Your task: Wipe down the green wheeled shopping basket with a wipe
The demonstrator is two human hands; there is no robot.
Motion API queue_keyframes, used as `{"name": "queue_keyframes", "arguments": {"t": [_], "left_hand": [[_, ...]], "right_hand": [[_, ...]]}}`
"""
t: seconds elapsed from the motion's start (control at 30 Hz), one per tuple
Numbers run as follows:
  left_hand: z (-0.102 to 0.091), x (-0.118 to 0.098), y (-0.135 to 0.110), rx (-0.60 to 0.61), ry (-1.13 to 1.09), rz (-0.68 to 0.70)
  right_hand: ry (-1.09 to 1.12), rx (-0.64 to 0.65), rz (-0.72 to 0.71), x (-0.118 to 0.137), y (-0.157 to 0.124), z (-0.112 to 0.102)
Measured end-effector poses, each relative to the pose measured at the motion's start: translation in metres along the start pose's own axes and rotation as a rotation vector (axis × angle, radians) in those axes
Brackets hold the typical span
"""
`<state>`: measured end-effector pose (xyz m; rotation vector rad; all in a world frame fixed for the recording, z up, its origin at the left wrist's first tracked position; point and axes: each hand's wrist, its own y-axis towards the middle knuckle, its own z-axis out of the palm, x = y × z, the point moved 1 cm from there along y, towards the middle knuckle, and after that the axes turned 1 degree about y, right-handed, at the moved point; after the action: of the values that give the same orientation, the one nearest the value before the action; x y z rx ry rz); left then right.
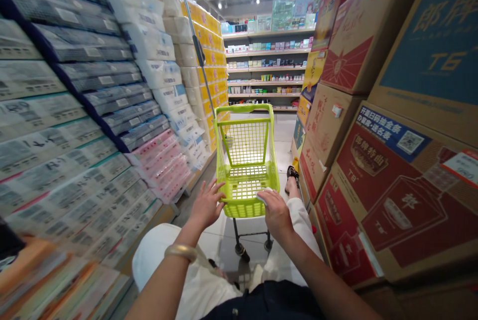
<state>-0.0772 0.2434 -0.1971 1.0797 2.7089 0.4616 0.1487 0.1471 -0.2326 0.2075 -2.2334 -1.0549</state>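
A lime-green shopping cart (275, 160) with a grid basket stands in front of my knees, and nothing shows inside it. My left hand (206, 204) is at the left side of its near rim, fingers spread and loosely bent; the fingertips reach the rim, though contact is hard to tell. At the right end of the same rim is my right hand (277, 210), its fingers closed on a small white cloth or tissue (264, 195). That white piece lies against the rim, and part of it is hidden under the fingers.
Stacked tissue packs (149, 66) line the left side, with yellow packs (209, 46) farther on. Printed cardboard cartons (403, 195) rise close on the right. Shelves of small boxes and bottles (267, 63) stand at the back. A thin pole (190, 21) rises left of the cart.
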Motion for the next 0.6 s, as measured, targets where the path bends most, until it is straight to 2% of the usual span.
{"name": "queue_keyframes", "arguments": {"t": [0.13, 0.23, 0.3, 0.43, 0.5, 0.6], "left_hand": [[-0.011, 0.015, -0.005, 0.053, 0.064, -0.078], [-0.021, 0.012, -0.018, 0.038, 0.106, -0.109], [-0.025, -0.002, -0.028, -0.011, 0.099, -0.079], [-0.023, -0.047, -0.044, -0.064, -0.023, 0.036], [-0.018, -0.065, -0.05, -0.065, -0.072, 0.024], [-0.012, -0.076, -0.059, -0.044, -0.095, -0.07]], "right_hand": [[0.03, 0.06, -0.053, 0.025, -0.006, 0.009], [0.068, 0.122, -0.14, 0.046, -0.012, 0.014], [0.099, 0.154, -0.197, 0.057, -0.015, 0.015], [0.129, 0.181, -0.284, 0.066, -0.023, 0.007], [0.136, 0.199, -0.332, 0.065, -0.025, 0.003], [0.135, 0.245, -0.39, 0.058, -0.021, -0.003]]}}
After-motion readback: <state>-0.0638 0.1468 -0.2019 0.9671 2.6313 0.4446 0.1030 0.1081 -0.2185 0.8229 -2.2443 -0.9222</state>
